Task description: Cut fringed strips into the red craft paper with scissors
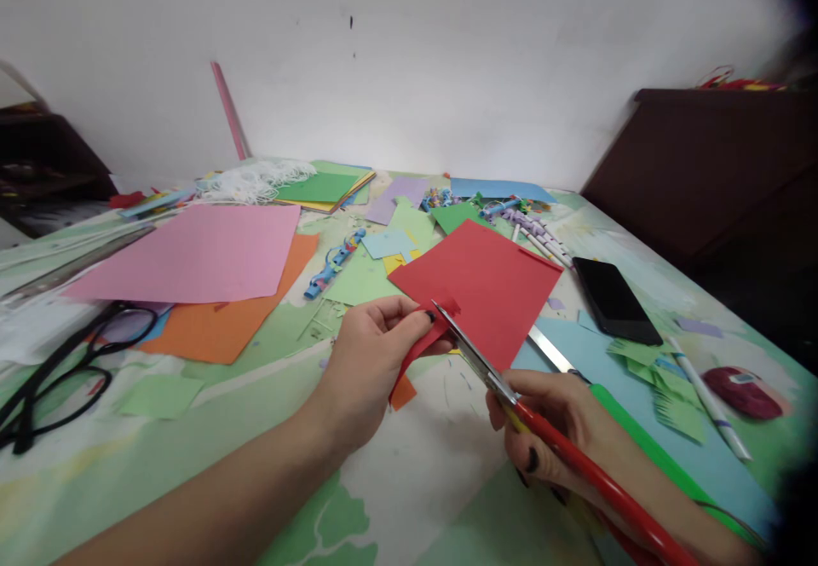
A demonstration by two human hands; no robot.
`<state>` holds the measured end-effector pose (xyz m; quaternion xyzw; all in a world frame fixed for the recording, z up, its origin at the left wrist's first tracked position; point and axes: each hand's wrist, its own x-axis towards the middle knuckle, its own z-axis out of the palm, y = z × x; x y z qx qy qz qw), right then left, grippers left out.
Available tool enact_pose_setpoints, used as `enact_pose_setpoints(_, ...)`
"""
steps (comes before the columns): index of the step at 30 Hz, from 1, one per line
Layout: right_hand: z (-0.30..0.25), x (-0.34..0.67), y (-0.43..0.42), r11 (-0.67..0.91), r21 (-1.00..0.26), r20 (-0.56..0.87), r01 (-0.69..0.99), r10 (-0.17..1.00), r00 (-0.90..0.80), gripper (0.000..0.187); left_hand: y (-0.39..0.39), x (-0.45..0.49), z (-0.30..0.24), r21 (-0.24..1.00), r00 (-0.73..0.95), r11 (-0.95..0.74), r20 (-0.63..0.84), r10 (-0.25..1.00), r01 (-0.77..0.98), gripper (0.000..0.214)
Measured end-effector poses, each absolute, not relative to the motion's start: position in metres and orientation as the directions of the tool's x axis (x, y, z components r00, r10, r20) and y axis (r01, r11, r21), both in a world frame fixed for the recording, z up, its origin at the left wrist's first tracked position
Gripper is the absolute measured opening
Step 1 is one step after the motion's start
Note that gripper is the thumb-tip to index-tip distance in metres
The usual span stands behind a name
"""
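Between the thumb and fingers of my left hand (pixel 377 357) is pinched a narrow red paper strip (pixel 418 346). My right hand (pixel 550 430) grips a pair of scissors (pixel 489 370) with red handles, and the blade tips meet the upper end of the strip. Behind the blades lies a larger sheet of red paper (pixel 479 280) on the table. A small orange scrap (pixel 402 393) shows just below my left hand. The far end of the scissor handles runs along my right forearm.
Pink paper (pixel 204 255) covers orange paper (pixel 243 327) on the left, beside black glasses (pixel 95 370). A blue decorated roll (pixel 336 263) lies mid-table. On the right are a black phone (pixel 617 300), a green-handled knife (pixel 645 442), fringed green paper (pixel 665 387) and a dark red oval object (pixel 741 392).
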<state>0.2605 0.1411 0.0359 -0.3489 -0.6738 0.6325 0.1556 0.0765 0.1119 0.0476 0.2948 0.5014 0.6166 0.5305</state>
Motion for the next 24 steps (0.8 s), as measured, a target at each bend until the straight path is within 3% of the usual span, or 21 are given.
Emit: enact_pose_setpoints(24, 0.0385, 0.2601, 0.1401, -0.091, -0.952, -0.277, 0.293, 0.668, -0.691, 0.043, 0.1132, 0.0754, 0.0452, 0.934, -0.269, 0.068, -0.17, 0.948, -0.35, 0.012)
